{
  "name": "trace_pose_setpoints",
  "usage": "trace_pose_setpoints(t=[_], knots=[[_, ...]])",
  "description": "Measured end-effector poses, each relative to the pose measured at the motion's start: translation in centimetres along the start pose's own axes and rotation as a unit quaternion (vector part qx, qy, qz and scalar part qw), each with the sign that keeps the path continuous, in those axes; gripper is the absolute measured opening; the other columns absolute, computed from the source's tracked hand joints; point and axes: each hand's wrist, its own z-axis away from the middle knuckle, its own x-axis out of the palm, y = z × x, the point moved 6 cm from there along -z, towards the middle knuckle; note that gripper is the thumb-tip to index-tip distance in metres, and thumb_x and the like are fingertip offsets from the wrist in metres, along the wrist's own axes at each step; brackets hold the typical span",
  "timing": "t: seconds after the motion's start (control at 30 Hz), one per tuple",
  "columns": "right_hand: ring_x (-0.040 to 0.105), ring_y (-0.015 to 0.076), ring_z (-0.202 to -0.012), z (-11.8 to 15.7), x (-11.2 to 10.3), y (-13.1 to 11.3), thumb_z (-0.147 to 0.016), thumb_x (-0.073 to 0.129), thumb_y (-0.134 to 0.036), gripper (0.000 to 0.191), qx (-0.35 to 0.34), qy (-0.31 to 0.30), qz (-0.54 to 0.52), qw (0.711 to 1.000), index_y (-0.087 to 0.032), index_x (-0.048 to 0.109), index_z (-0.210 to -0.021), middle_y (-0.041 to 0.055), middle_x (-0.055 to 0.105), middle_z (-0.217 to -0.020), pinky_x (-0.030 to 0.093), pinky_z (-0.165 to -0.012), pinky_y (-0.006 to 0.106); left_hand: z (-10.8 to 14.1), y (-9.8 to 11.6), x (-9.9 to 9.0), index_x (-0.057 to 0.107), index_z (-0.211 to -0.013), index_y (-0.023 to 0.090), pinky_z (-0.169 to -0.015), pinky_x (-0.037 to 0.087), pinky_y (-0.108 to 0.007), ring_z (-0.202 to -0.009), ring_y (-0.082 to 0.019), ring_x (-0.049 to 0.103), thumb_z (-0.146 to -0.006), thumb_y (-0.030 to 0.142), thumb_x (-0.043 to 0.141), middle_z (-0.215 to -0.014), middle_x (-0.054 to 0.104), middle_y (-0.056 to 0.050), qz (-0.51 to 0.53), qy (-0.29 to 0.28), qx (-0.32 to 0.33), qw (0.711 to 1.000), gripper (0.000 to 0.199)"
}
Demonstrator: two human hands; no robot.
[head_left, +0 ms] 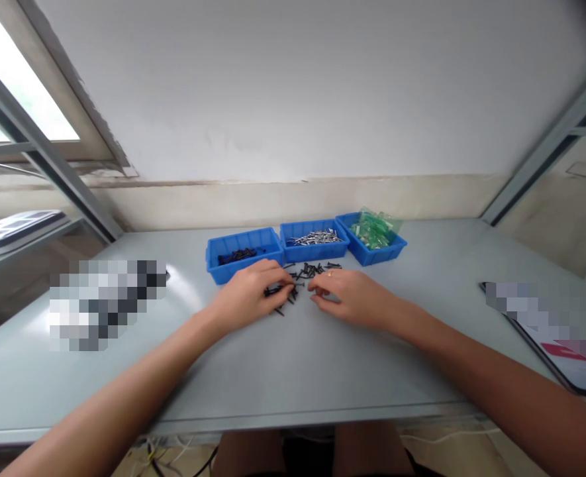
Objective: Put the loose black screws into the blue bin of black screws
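My left hand [253,291] is over the left side of a loose pile of black screws [312,270], its fingers curled around several of them. Dark shanks stick out between its thumb and fingers. Across a small gap, my right hand [347,295], wearing a ring, hovers at the pile's near right side. Its fingers are bent, and a gap shows between thumb and forefinger with nothing seen in it. Just behind my left hand stands a blue bin [214,273] with black screws inside. Beside it, a second blue bin [315,252] contains thin silver nails or screws.
A third blue bin [387,255], set at an angle, holds a green plastic bag [372,228]. Blurred-out items lie on the grey table [273,377] at left, and a flat dark-edged tablet-like device [565,371] at right. Metal posts and a wall bound the back.
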Motion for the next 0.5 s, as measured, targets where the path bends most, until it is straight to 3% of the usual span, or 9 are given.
trace_pose_setpoints(t=[0.17,0.27,0.37,0.5], knots=[[0.058,0.0188,-0.080,0.3,-0.4,2.2,-0.084,0.049,-0.023,0.010,0.095,-0.027,0.048,0.994,-0.019,0.058,-0.087,0.0039,0.063,-0.084,0.039,-0.064,0.027,0.3,-3.9,-3.5,0.063,-0.090,0.019,-0.077,0.044,-0.033,-0.087,-0.021,0.056,-0.086,0.029,0.048,-0.086,0.063,-0.004,-0.129,0.132,-0.145,0.972,0.019],[0.058,0.0204,-0.077,0.6,-0.1,3.3,-0.083,0.050,-0.028,0.011,0.145,-0.056,0.076,0.985,-0.019,0.057,-0.084,0.0055,0.062,-0.085,0.037,-0.057,0.027,0.6,-5.3,-4.7,0.059,-0.107,0.017,-0.084,0.043,-0.037,-0.097,-0.026,0.053,-0.085,0.031,0.049,-0.094,0.062,-0.007,-0.175,0.160,-0.195,0.952,0.028],[0.058,0.0208,-0.078,0.6,0.3,3.7,-0.084,0.049,-0.024,0.009,0.157,-0.070,0.084,0.982,-0.019,0.056,-0.085,0.0063,0.063,-0.088,0.036,-0.056,0.028,0.3,-4.5,-3.9,0.055,-0.115,0.016,-0.087,0.043,-0.038,-0.099,-0.025,0.053,-0.086,0.031,0.048,-0.098,0.061,-0.007,-0.155,0.140,-0.154,0.966,0.033],[0.059,0.0210,-0.082,0.3,0.5,3.7,-0.084,0.046,-0.015,0.012,0.150,-0.070,0.079,0.983,-0.018,0.057,-0.085,0.0068,0.064,-0.090,0.037,-0.060,0.027,-0.1,-1.7,-1.1,0.057,-0.111,0.018,-0.084,0.045,-0.034,-0.097,-0.020,0.054,-0.089,0.029,0.046,-0.100,0.060,-0.006,-0.077,0.048,-0.041,0.995,0.027]])
